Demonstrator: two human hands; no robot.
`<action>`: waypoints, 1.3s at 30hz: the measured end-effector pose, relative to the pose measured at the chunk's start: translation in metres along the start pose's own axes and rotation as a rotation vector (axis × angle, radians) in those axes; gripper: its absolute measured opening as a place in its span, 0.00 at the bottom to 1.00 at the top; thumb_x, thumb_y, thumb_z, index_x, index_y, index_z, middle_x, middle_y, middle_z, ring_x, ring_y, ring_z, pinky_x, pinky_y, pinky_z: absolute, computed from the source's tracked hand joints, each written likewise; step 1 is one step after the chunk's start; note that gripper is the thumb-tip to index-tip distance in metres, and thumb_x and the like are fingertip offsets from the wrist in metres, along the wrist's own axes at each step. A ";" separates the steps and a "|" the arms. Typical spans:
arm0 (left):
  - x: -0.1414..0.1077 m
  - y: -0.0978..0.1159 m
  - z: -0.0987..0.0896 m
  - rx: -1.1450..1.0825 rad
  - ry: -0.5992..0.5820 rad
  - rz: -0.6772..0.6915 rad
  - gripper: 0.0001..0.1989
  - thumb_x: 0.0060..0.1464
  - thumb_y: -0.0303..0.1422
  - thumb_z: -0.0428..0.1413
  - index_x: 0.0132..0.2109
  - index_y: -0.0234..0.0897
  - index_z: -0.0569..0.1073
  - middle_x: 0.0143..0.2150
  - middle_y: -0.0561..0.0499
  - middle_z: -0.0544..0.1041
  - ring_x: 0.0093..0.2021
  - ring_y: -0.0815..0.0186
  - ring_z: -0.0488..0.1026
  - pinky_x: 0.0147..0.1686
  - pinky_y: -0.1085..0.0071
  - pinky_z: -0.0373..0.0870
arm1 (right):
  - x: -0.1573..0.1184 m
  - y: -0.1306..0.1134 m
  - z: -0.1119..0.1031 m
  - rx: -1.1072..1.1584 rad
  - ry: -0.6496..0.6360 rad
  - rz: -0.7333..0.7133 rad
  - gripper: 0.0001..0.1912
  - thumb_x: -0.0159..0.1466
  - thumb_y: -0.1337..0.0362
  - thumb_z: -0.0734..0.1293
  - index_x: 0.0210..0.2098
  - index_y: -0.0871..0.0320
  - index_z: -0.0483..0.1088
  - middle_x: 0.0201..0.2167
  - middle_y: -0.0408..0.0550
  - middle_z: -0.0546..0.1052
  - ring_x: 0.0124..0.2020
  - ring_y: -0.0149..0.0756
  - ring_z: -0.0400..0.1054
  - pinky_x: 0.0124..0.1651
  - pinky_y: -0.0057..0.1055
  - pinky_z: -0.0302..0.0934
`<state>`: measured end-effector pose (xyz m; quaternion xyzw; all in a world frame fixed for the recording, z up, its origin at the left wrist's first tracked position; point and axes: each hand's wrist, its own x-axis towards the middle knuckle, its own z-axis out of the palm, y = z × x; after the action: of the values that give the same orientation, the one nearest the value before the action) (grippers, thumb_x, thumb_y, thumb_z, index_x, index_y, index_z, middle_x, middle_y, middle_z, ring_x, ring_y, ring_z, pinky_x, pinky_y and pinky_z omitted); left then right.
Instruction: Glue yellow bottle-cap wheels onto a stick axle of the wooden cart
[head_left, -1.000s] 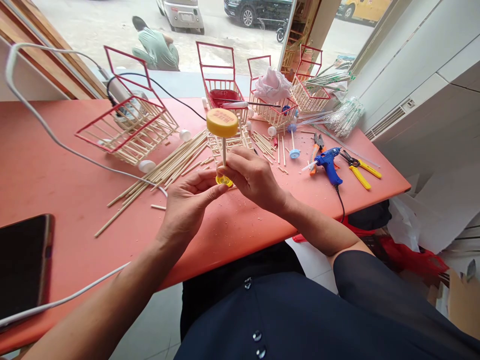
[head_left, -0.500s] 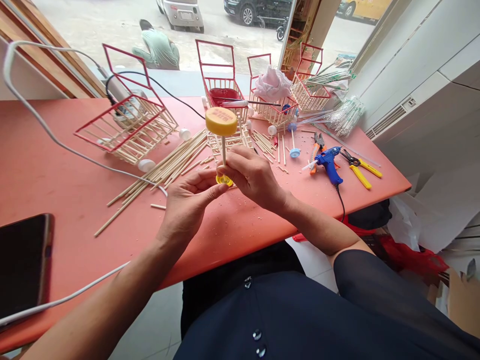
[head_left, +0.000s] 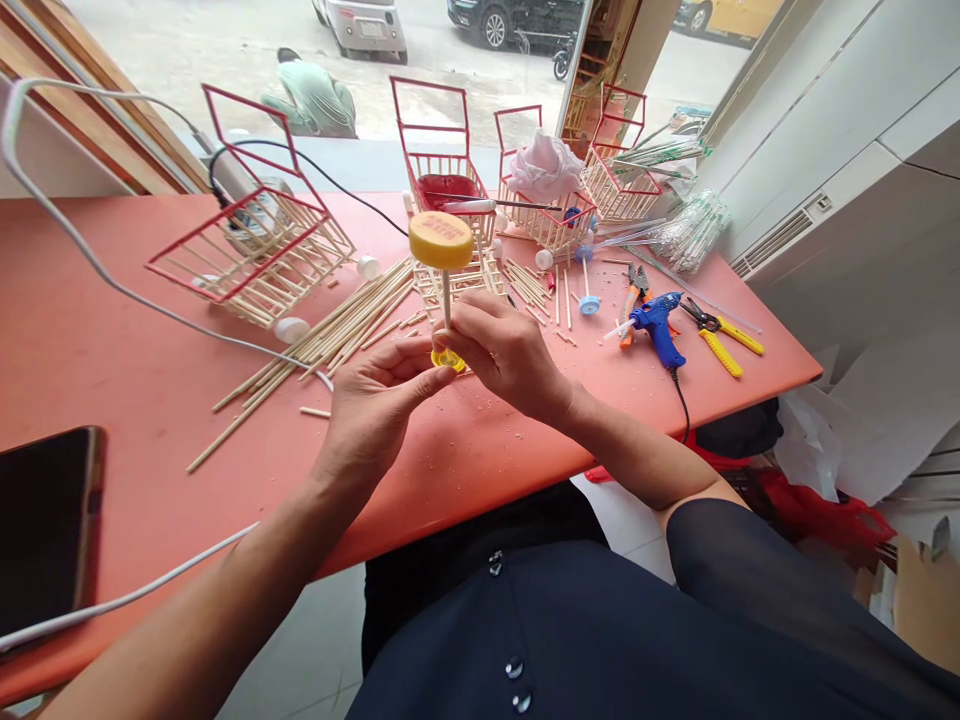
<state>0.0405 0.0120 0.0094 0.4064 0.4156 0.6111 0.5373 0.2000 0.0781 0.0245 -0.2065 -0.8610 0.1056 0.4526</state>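
Lwr cap [head_left: 448, 361] in LH [head_left: 373, 398], stick [head_left: 446, 294] RH [head_left: 508, 350]

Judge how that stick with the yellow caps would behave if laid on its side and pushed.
The thin stick is probably stiff, as it looks straight between the yellow caps. It would likely roll, since the caps are round.

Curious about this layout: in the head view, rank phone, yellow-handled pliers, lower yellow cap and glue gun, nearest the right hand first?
1. Lower yellow cap: beside the right hand.
2. Glue gun: to the right.
3. Yellow-handled pliers: farther right.
4. Phone: far left.
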 end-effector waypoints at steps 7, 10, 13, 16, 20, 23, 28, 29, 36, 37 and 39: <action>0.000 -0.001 -0.001 -0.008 -0.001 0.006 0.19 0.42 0.37 0.77 0.43 0.39 0.87 0.43 0.46 0.88 0.44 0.60 0.84 0.50 0.64 0.82 | 0.001 -0.001 0.000 0.013 0.027 -0.019 0.17 0.80 0.64 0.58 0.32 0.53 0.57 0.32 0.40 0.61 0.35 0.29 0.58 0.42 0.27 0.56; 0.001 -0.001 -0.001 -0.007 -0.003 0.004 0.19 0.42 0.36 0.77 0.43 0.39 0.87 0.43 0.46 0.88 0.44 0.60 0.84 0.50 0.64 0.81 | 0.001 0.000 0.000 0.015 0.022 -0.015 0.17 0.80 0.64 0.58 0.32 0.53 0.57 0.32 0.40 0.62 0.36 0.29 0.58 0.42 0.27 0.57; 0.001 -0.001 -0.001 -0.006 -0.009 0.003 0.19 0.43 0.36 0.77 0.44 0.39 0.87 0.43 0.46 0.88 0.45 0.60 0.84 0.51 0.64 0.82 | 0.001 -0.001 0.000 0.020 0.026 -0.019 0.18 0.80 0.63 0.58 0.32 0.54 0.58 0.32 0.40 0.62 0.36 0.29 0.58 0.42 0.27 0.57; 0.000 -0.001 -0.001 -0.003 -0.012 0.006 0.19 0.43 0.37 0.77 0.44 0.39 0.87 0.43 0.46 0.88 0.45 0.59 0.84 0.51 0.63 0.82 | 0.001 -0.001 -0.001 0.021 0.035 -0.022 0.18 0.80 0.62 0.59 0.32 0.54 0.58 0.32 0.40 0.62 0.35 0.29 0.58 0.41 0.26 0.57; 0.000 0.000 -0.001 0.004 -0.013 0.006 0.19 0.43 0.37 0.77 0.44 0.39 0.87 0.43 0.46 0.88 0.45 0.59 0.84 0.51 0.62 0.82 | 0.001 -0.002 -0.001 0.018 0.035 -0.017 0.18 0.81 0.62 0.59 0.32 0.54 0.59 0.32 0.40 0.62 0.35 0.28 0.58 0.41 0.26 0.57; -0.001 0.000 -0.001 0.011 -0.009 0.009 0.19 0.43 0.37 0.77 0.44 0.40 0.87 0.43 0.46 0.88 0.45 0.59 0.83 0.51 0.62 0.82 | 0.001 -0.002 -0.001 0.013 0.029 -0.013 0.18 0.81 0.62 0.58 0.32 0.54 0.59 0.32 0.40 0.62 0.35 0.28 0.59 0.41 0.26 0.57; -0.001 -0.001 -0.001 0.011 -0.006 0.010 0.18 0.43 0.36 0.77 0.44 0.40 0.87 0.42 0.47 0.88 0.44 0.60 0.83 0.51 0.64 0.82 | 0.001 -0.001 0.000 0.008 0.035 -0.016 0.18 0.81 0.61 0.58 0.32 0.54 0.58 0.32 0.40 0.62 0.35 0.29 0.59 0.41 0.26 0.58; -0.001 -0.001 -0.001 0.011 -0.007 0.009 0.18 0.43 0.36 0.77 0.44 0.40 0.87 0.43 0.47 0.88 0.44 0.60 0.83 0.51 0.64 0.82 | 0.001 -0.001 0.000 0.011 0.038 -0.015 0.18 0.81 0.61 0.58 0.32 0.54 0.58 0.32 0.40 0.61 0.35 0.29 0.58 0.41 0.27 0.58; -0.001 0.000 -0.002 0.015 -0.007 0.008 0.19 0.43 0.37 0.77 0.43 0.40 0.87 0.43 0.47 0.88 0.45 0.59 0.83 0.52 0.62 0.82 | 0.000 0.000 0.000 0.012 0.010 -0.008 0.18 0.81 0.62 0.57 0.32 0.53 0.57 0.33 0.40 0.62 0.36 0.29 0.59 0.42 0.27 0.58; -0.001 0.000 -0.002 0.015 -0.007 0.007 0.19 0.43 0.38 0.77 0.43 0.40 0.87 0.43 0.47 0.88 0.45 0.59 0.83 0.52 0.61 0.82 | 0.000 0.000 0.000 0.010 0.002 -0.002 0.18 0.81 0.62 0.57 0.32 0.53 0.57 0.33 0.40 0.62 0.36 0.30 0.59 0.43 0.27 0.58; -0.001 0.001 -0.002 0.011 -0.005 0.006 0.19 0.43 0.38 0.77 0.43 0.40 0.87 0.43 0.47 0.88 0.45 0.59 0.83 0.52 0.60 0.82 | 0.000 0.000 0.000 0.011 -0.008 0.007 0.18 0.81 0.62 0.57 0.32 0.53 0.57 0.33 0.40 0.62 0.37 0.30 0.60 0.43 0.28 0.58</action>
<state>0.0389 0.0112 0.0095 0.4121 0.4164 0.6093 0.5343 0.2001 0.0779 0.0246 -0.2066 -0.8616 0.1125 0.4497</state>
